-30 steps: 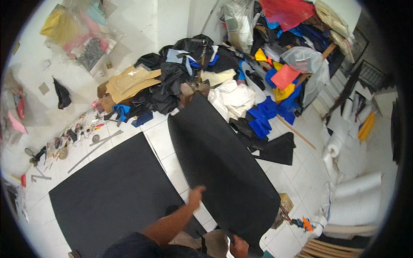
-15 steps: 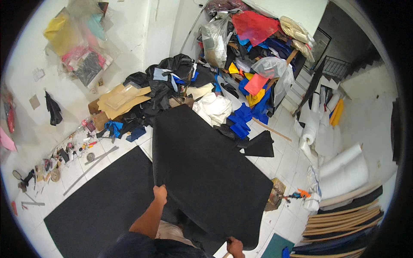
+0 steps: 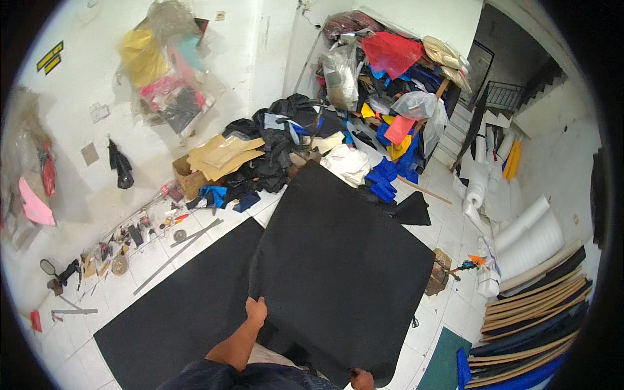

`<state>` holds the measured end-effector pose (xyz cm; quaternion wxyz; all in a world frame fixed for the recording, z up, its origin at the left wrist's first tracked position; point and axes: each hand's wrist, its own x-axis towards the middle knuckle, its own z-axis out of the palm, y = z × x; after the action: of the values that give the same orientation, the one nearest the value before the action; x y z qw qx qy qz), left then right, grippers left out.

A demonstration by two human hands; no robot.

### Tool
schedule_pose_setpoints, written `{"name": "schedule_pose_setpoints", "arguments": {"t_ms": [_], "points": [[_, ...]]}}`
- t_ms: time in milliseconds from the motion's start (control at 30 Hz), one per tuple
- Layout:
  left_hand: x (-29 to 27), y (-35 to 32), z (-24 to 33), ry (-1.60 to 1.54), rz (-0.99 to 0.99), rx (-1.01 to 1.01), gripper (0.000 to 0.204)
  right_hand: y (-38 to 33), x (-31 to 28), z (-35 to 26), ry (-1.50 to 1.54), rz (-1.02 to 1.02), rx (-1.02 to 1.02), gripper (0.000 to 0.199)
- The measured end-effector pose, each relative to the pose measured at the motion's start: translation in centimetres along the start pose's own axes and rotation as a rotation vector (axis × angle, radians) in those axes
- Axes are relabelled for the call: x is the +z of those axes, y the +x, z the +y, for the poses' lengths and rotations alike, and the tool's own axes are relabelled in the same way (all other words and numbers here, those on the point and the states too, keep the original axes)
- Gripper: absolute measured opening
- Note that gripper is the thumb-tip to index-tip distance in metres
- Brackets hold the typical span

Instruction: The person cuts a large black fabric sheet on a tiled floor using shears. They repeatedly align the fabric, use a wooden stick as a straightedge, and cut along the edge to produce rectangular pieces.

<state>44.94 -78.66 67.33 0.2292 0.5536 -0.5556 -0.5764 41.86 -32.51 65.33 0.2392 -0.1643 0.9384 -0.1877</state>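
A big black sheet of material (image 3: 344,260) is lifted in front of me, its far end reaching the heap of scraps. My left hand (image 3: 257,309) is closed on its left edge. At the near edge, low in the picture, my right hand (image 3: 362,379) grips the same sheet, with the fingers partly hidden. Flat on the tiled floor, to the left and partly beneath, lies a second black sheet (image 3: 175,312). The lifted sheet covers some of it.
Scraps of fabric and plastic (image 3: 390,123) are heaped at the back. Small tools and a tape roll (image 3: 119,264) line the left wall, near grey strips (image 3: 169,260). Rolled material (image 3: 539,286) is stacked at the right, beside a green mat (image 3: 445,361). A brown block (image 3: 439,272) stands by the sheet's right corner.
My view has turned, so the room sits further right in the picture. Both hands keep their hold on the lifted black sheet, which still lies partly over the other one.
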Motion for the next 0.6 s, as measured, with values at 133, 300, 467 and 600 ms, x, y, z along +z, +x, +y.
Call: {"name": "schedule_pose_setpoints", "arguments": {"t_ms": [133,300,467,600], "points": [[-9.6,0.1,-6.2,0.175,-0.046,-0.079,0.040,-6.1,8.8,0.3,-0.170,-0.055,-0.074,0.041],[-14.5,-7.6,-2.4,0.070,-0.203,0.003,0.040,-15.0,12.8,8.9,-0.787,0.498,-0.613,0.022],[-30.2,-7.8,-10.7,0.154,-0.064,-0.072,0.039,-21.7,15.2,-6.1,-0.546,-0.403,-0.100,0.031],[-36.8,-10.9,-11.6,0.184,-0.178,-0.106,0.037,-29.6,16.7,-12.2,-0.568,-0.369,-0.076,0.030]]}}
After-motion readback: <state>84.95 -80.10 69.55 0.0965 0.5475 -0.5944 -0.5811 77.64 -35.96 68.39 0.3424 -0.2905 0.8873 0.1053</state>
